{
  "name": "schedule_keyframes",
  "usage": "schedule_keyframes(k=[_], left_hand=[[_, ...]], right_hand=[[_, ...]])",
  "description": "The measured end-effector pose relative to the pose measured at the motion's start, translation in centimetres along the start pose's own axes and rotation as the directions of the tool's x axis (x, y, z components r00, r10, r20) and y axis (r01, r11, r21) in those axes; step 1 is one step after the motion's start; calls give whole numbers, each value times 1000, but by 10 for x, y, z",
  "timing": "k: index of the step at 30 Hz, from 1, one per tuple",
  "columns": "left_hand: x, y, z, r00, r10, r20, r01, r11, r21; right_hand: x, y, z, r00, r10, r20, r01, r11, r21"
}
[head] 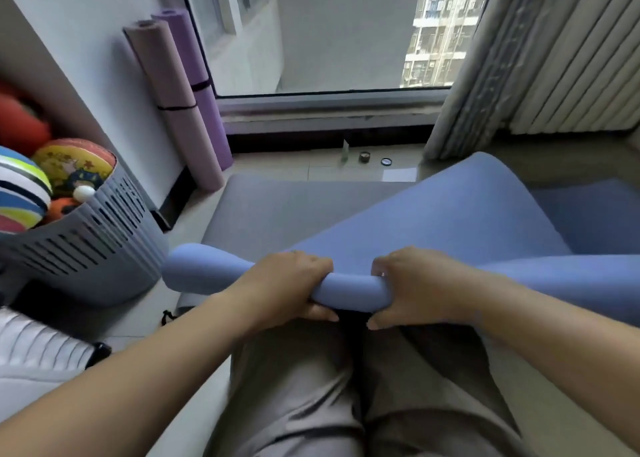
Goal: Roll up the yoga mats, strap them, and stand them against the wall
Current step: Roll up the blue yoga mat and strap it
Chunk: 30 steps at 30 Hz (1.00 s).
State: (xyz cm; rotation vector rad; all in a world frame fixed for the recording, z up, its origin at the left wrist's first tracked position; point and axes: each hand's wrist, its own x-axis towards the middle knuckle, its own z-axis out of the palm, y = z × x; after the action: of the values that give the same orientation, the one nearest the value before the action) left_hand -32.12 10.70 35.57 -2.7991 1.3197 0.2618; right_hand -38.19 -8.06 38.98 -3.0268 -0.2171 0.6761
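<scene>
A blue yoga mat (450, 214) stretches away from me, its near end curled into a thin roll across my lap. My left hand (291, 283) and my right hand (412, 283) grip that roll side by side, fingers curled over it and thumbs below. Under it a grey mat (277, 210) lies flat on the floor. A pink rolled mat (169, 93) and a purple rolled mat (202, 89), each with a dark strap round its middle, lean upright against the wall at the left of the window.
A grey slatted basket (93, 242) full of coloured balls stands at my left. Small items (363, 157) lie on the floor below the window sill. A curtain (485, 75) hangs at the right. A dark strap (168, 316) lies on the floor by the grey mat.
</scene>
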Motion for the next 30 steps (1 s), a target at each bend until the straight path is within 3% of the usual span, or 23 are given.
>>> schedule_keyframes(k=[3,8,13,19,21,24,25,30], left_hand=[[3,13,-7,999,-12,50,10,999,34],[5,30,-9,982,-88,169,78,995,66],[14,44,-13,941,-148,304,121,987,106],[10,51,-21,966,-90,244,61,991,122],[8,52,-20,968,-69,243,44,993,110],[6,45,-9,980,-45,196,32,997,72],[4,41,-3,987,-29,160,20,998,60],[-15,30,16,999,-48,14,49,997,-56]], right_hand=[[-30,6,11,977,-35,-209,-14,974,-227],[-33,38,32,954,-24,-299,-73,949,-307],[-32,51,48,964,-35,-263,-3,990,-142],[-47,73,33,986,-10,-164,4,999,-33],[-53,78,37,977,-3,-215,-11,998,-62],[-45,79,58,888,-172,-426,65,965,-254],[-43,73,60,877,-208,-433,93,958,-271],[-37,52,55,945,-109,-308,50,980,-194]])
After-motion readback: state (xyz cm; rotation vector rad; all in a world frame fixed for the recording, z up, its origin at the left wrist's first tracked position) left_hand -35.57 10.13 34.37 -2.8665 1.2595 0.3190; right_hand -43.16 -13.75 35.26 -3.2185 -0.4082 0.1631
